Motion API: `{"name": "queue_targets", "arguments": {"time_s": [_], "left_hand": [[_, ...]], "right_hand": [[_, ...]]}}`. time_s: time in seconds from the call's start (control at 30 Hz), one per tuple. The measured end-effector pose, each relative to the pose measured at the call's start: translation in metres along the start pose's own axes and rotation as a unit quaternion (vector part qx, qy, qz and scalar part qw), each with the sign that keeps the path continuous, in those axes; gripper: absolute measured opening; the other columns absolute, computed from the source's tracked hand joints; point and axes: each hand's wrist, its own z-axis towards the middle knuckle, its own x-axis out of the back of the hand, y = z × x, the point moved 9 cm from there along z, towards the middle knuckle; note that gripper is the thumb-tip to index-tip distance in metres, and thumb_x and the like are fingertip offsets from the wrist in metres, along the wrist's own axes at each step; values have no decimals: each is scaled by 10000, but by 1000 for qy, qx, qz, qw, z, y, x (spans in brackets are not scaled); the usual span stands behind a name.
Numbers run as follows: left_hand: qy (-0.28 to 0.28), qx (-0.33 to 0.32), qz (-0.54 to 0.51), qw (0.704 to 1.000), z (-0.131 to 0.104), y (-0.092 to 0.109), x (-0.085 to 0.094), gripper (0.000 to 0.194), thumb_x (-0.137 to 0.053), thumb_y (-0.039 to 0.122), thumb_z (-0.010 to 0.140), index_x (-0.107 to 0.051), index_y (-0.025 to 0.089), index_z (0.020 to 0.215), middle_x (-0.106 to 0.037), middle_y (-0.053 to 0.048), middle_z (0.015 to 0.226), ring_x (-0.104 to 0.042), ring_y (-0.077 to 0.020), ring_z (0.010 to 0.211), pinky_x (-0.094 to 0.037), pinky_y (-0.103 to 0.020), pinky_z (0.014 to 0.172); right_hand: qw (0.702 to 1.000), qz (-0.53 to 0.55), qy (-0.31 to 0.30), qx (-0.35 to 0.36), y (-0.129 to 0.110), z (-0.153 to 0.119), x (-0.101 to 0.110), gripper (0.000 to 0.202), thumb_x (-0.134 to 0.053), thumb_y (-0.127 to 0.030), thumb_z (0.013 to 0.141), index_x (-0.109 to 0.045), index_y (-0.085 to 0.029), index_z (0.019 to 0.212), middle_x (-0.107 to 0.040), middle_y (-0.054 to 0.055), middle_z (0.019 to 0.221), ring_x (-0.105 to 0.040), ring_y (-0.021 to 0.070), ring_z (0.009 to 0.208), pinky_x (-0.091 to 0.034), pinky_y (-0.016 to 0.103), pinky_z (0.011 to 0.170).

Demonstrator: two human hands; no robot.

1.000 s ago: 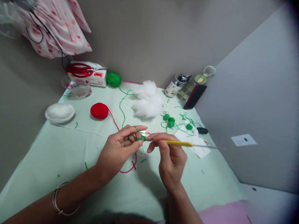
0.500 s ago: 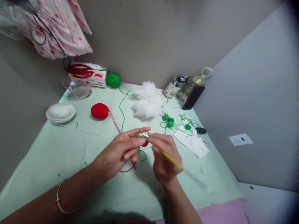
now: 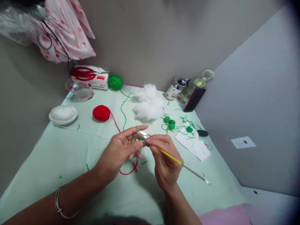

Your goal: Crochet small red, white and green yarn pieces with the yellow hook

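My left hand (image 3: 117, 150) pinches a small piece of green yarn work (image 3: 141, 139) between thumb and fingers. A green strand runs over its raised index finger. In my right hand (image 3: 165, 164) is a crochet hook (image 3: 171, 157) with a yellow grip, held like a pen. Its far metal end sticks out to the lower right, while the tip meets the green yarn at my left fingertips and is hidden there. Beneath the left hand a red yarn tail (image 3: 127, 173) curls on the table. Beyond lie a red yarn ball (image 3: 101, 113) and white stuffing (image 3: 147, 104).
A white yarn ball (image 3: 63, 115) lies left. At the back are red-handled scissors (image 3: 83, 74) on a box, a green yarn ball (image 3: 115, 82), a pen holder (image 3: 173, 90), a bottle (image 3: 187, 93) and a phone (image 3: 195, 99). Small green crocheted balls (image 3: 172, 124) lie beside white paper (image 3: 192, 145).
My left fingers have shifted on the yarn work, and the red bit seen under them is now hidden. The hook's rear end was blurred and is now sharp. The view has shifted slightly.
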Motion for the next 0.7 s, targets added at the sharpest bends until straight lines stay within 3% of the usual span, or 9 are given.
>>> {"name": "queue_targets", "arguments": {"time_s": [0.1,0.2,0.23,0.3,0.4,0.47,0.57,0.7], "left_hand": [[-22,41,-47,998,0,-8,-4,450,-883,294,779,-778,223,1212,-571,71,640,-359,-27,467,-437,-195,559],[-81,103,-96,987,-1,-20,-16,392,-841,340,829,-796,159,1173,-347,116,465,-227,-48,465,-420,-193,557],[-92,113,-101,984,-2,-22,-18,384,-841,335,828,-799,155,1165,-341,116,466,-217,-49,466,-423,-197,561],[-83,98,-86,988,-1,-21,-17,411,-866,290,797,-791,185,1187,-481,86,552,-263,-39,464,-439,-211,574],[-16,41,-43,998,-1,-14,-6,517,-893,259,764,-755,245,1262,-643,35,768,-434,-50,532,-425,-205,571],[7,41,-56,998,-3,-14,-4,516,-895,294,767,-758,236,1261,-592,48,704,-435,-56,555,-399,-188,562],[-22,96,-111,989,-5,-22,-11,424,-878,310,793,-795,203,1194,-435,86,579,-303,-41,516,-409,-177,581],[-32,102,-124,986,-1,-18,-8,335,-843,218,823,-812,205,1157,-461,79,623,-235,-27,510,-439,-169,598]], "right_hand": [[989,-121,21,84,-15,-10,1,429,-663,-22,909,-747,-325,1201,-732,39,1018,-724,186,898,-612,343,752],[977,-159,26,143,-24,-15,1,507,-724,-16,859,-739,-344,1246,-743,44,1052,-722,205,911,-616,351,751],[979,-144,22,140,-23,-13,2,482,-706,-31,879,-735,-340,1247,-745,41,1034,-721,202,890,-619,354,745],[993,-84,3,86,-15,-4,3,388,-629,-58,943,-737,-319,1208,-739,30,958,-715,185,840,-623,353,731],[997,-64,-28,18,-3,0,-2,316,-602,-75,962,-745,-299,1134,-723,21,900,-714,170,814,-620,334,718],[988,-141,3,70,-11,-5,0,376,-629,-60,940,-747,-325,1179,-733,40,980,-725,186,880,-618,343,742],[982,-149,30,113,-17,-12,1,434,-654,-53,921,-733,-339,1238,-746,51,1046,-723,205,939,-622,368,778],[999,20,51,-2,2,-1,15,295,-581,-87,971,-762,-273,1111,-762,45,934,-710,184,802,-608,369,722]]}}
